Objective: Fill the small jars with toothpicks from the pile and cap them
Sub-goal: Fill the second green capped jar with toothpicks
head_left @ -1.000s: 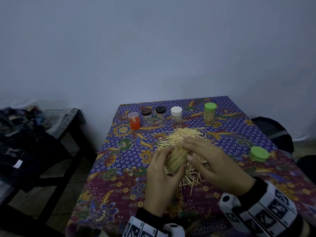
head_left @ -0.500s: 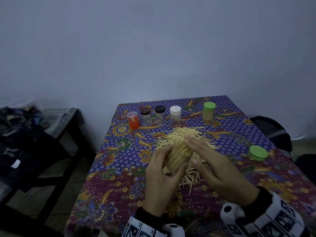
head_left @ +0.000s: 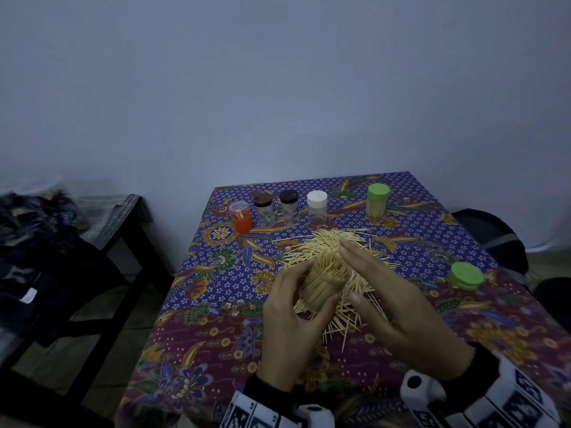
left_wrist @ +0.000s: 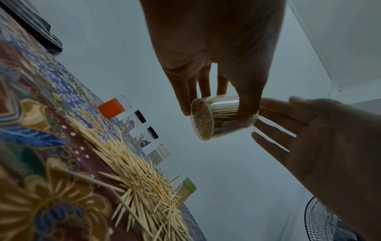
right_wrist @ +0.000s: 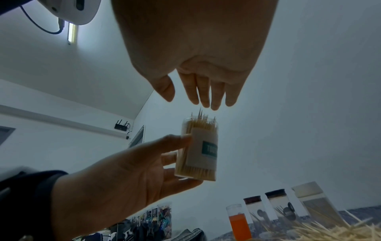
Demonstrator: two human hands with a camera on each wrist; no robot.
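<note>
My left hand point(head_left: 289, 318) grips a clear jar point(head_left: 321, 284) packed with toothpicks, tilted, above the loose toothpick pile point(head_left: 332, 242). The jar point(right_wrist: 199, 150) has no cap, and toothpick tips stick out of its mouth. My right hand point(head_left: 389, 293) is flat with straight fingers just beside and over that mouth; its fingertips point(right_wrist: 206, 101) hover a little off the tips and hold nothing. In the left wrist view, the left hand's fingers point(left_wrist: 198, 91) wrap the jar point(left_wrist: 218, 117). A loose green lid point(head_left: 466, 275) lies on the cloth to the right.
At the table's far side stand a row of capped jars: orange point(head_left: 240, 218), brown-capped point(head_left: 262, 210), black-capped point(head_left: 289, 207), white-capped point(head_left: 317, 209), and a green-capped one full of toothpicks point(head_left: 377, 201). A dark side table point(head_left: 102, 230) with clutter stands left.
My right hand has lifted off the jar's mouth and straightened its fingers, sliding slightly right. The left hand keeps its hold on the jar and tilts it a little more upright.
</note>
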